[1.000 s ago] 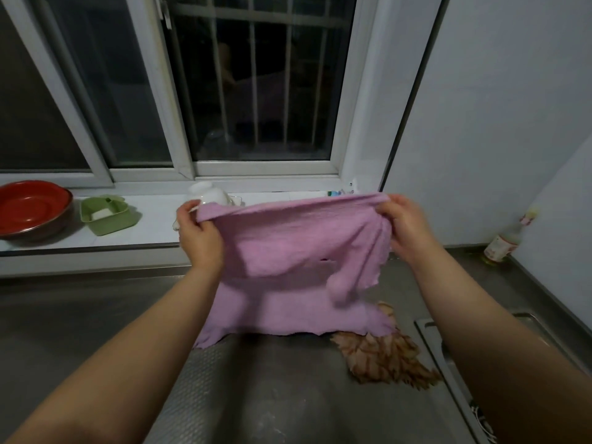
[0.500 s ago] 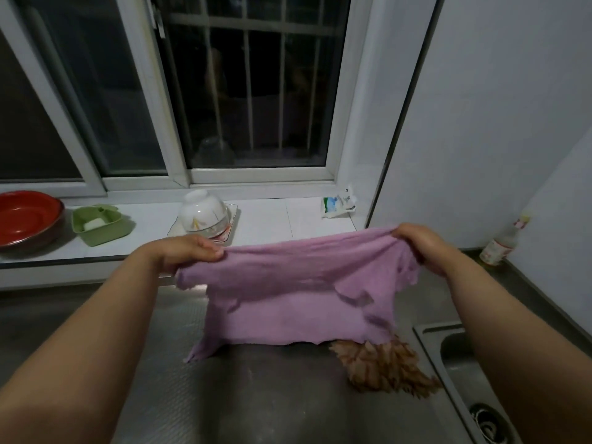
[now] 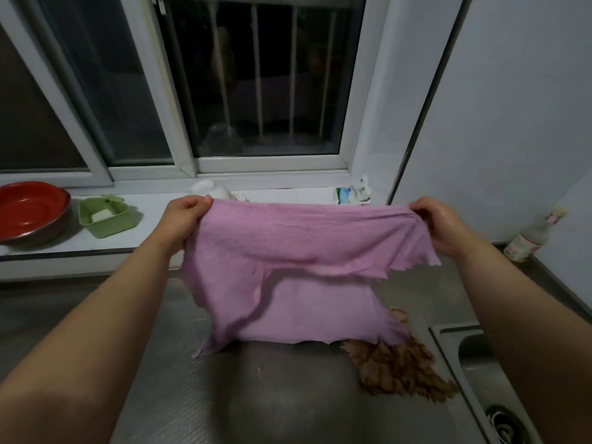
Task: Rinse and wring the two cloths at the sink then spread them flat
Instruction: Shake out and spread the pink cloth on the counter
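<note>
A pink cloth [image 3: 298,251] hangs stretched wide above the steel counter, partly folded over itself with its frayed lower edge reaching the counter. My left hand [image 3: 184,217] grips its upper left corner. My right hand [image 3: 440,224] grips its upper right corner. A brown patterned cloth [image 3: 400,370] lies spread on the counter, partly behind the pink one, next to the sink [image 3: 474,354] at the lower right.
On the white sill stand a red bowl [image 3: 30,211], a green soap dish [image 3: 104,216], a white bowl [image 3: 208,189] and a small packet [image 3: 354,193]. A bottle [image 3: 531,238] stands against the right wall. The steel counter [image 3: 256,395] spans the foreground.
Both hands have pulled further apart, and the pink cloth is now stretched wider and held a little higher. The brown cloth has not moved.
</note>
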The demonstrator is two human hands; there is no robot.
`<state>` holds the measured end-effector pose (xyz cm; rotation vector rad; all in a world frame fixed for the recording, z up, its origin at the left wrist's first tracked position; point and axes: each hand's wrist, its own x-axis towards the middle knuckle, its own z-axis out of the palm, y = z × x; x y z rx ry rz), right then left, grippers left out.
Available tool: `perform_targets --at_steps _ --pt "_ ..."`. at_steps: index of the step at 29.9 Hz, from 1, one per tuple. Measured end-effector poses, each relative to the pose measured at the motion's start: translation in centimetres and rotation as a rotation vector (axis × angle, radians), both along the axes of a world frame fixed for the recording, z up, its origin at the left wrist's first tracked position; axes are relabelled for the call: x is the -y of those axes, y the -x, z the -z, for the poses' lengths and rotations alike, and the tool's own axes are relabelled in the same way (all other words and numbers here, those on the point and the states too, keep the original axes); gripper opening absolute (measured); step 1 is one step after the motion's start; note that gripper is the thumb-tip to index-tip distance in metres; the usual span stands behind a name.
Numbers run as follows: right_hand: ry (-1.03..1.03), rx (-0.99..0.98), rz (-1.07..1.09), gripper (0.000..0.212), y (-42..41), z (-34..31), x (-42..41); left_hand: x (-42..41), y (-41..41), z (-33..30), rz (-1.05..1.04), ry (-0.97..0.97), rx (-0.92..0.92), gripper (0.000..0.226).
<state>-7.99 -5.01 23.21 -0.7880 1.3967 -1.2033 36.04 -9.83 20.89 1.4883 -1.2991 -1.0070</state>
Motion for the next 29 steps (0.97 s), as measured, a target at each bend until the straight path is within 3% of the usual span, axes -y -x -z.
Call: perform_targets --at_steps 4,6,9,13,18,24,29 --pt "0.037 -0.514 -0.055 0.007 0.4 -0.4 2.9 2.5 -0.6 0.4 0.056 0.075 0.224 0.022" --pt "0.042 -0.622 -0.076 0.006 0.1 -0.5 4.2 3.9 -0.9 1.0 0.061 0.071 0.265 0.021" --pt "-0.007 -0.654 -0.071 0.018 -0.2 0.4 6.0 5.7 -0.8 1.7 0.089 0.066 0.346 0.021" --pt "0.081 -0.686 0.032 0.012 -0.7 2.0 8.5 8.2 -0.5 2.1 0.096 0.091 0.4 0.021" --pt "0.228 -0.773 0.139 0.016 -0.7 3.5 9.8 9.6 0.0 2.8 0.023 0.141 0.275 0.013" --pt "0.113 -0.895 0.05 0.021 -0.2 9.5 7.4 6.7 -0.3 8.3 0.085 -0.033 0.197 0.012" --pt "-0.029 -0.802 0.002 0.024 -0.3 14.7 2.7 3.4 -0.8 12.7 0.191 -0.291 0.155 0.022"
